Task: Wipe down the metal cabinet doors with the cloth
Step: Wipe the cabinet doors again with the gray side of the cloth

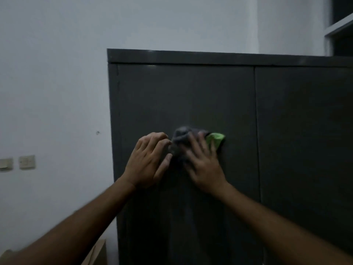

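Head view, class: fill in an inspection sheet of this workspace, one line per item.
Surface: left cabinet door, dark grey metal, closed.
Job's things: grey and green cloth bunched against that door; right cabinet door untouched just now.
Clutter: cardboard box low beside the cabinet.
Hands: right hand presses the cloth flat; left hand beside it, fingertips curled at the cloth's edge, grip unclear.
Cables: nothing seen.
Surroundings: pale wall, wall switches, dim light.
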